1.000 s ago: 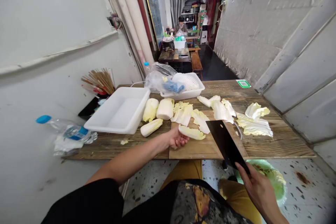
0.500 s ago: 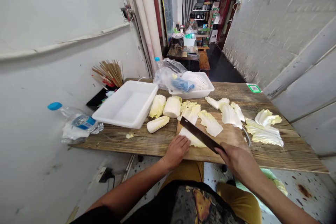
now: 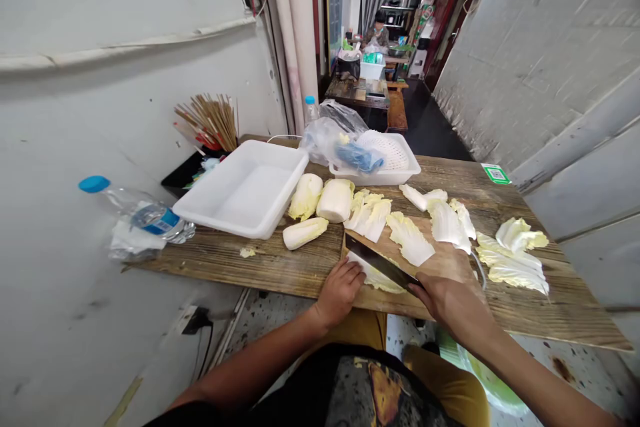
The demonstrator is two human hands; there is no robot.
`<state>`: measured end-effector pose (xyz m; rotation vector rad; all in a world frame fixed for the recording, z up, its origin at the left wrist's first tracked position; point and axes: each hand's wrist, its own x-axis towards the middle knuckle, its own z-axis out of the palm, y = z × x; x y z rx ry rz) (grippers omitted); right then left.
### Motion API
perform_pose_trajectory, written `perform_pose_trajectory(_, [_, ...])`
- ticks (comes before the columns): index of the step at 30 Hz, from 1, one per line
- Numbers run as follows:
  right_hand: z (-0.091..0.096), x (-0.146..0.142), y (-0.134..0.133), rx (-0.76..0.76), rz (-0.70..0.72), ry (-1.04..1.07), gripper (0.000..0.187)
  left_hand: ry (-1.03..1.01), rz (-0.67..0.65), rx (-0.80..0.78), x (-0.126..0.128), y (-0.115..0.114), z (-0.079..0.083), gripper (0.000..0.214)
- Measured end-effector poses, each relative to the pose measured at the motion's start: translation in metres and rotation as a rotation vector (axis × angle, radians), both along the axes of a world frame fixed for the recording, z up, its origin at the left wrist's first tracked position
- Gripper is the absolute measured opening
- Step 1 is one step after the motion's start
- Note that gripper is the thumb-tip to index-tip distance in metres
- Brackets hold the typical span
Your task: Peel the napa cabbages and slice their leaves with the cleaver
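Note:
My right hand (image 3: 450,300) is closed round the handle of a kitchen knife (image 3: 381,261) with a long, dark, broad blade. The blade lies slantwise across a napa cabbage leaf (image 3: 384,282) near the front edge of the wooden cutting board (image 3: 450,265). With its fingers bent and together, my left hand (image 3: 341,290) presses on the left end of that leaf, close to the blade. Another cabbage leaf (image 3: 411,239) lies flat on the board behind the knife, and a few overlapping leaves (image 3: 369,215) rest at the board's back left.
Cut cabbage chunks (image 3: 336,201) stand left of the board, beside an empty white tub (image 3: 240,187). More leaves (image 3: 515,263) lie at right. Behind are a second white tub (image 3: 370,179) with plastic bags and a bottle (image 3: 311,110). A person (image 3: 377,32) sits far back.
The knife has come down onto the leaf, its blade now lower and nearer my left fingers. My left hand stays on the leaf. The whole view has shifted slightly.

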<state>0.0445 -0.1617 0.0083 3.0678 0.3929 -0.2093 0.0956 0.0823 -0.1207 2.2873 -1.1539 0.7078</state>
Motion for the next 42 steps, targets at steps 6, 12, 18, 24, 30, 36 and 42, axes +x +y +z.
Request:
perform_pose_trajectory(6, [-0.004,0.003,-0.006,-0.009,0.010,0.003,0.028,0.032,0.005,-0.024,-0.001,0.000,0.002,0.029])
perform_pose_trajectory(12, [-0.012,0.000,-0.015,0.112,0.094,-0.063,0.030,0.014,0.024,-0.043,-0.002,-0.002,0.003,0.031])
perform_pose_trajectory(18, [-0.015,-0.001,-0.016,0.084,0.077,-0.006,0.034,0.044,0.015,-0.048,-0.002,-0.002,0.002,0.031])
perform_pose_trajectory(24, [-0.014,0.009,-0.008,0.023,0.066,0.016,0.030,0.045,0.012,-0.053,-0.001,-0.001,-0.001,0.030])
perform_pose_trajectory(30, [-0.012,0.015,0.003,-0.023,0.066,0.040,0.031,0.001,0.030,-0.085,0.005,-0.002,0.001,0.029])
perform_pose_trajectory(36, [-0.018,-0.011,-0.017,-0.008,-0.010,-0.013,0.026,-0.030,0.014,-0.033,0.007,-0.002,-0.004,0.030])
perform_pose_trajectory(42, [-0.019,-0.047,-0.053,0.051,-0.068,-0.028,0.029,-0.057,0.038,-0.025,0.007,-0.003,-0.004,0.024])
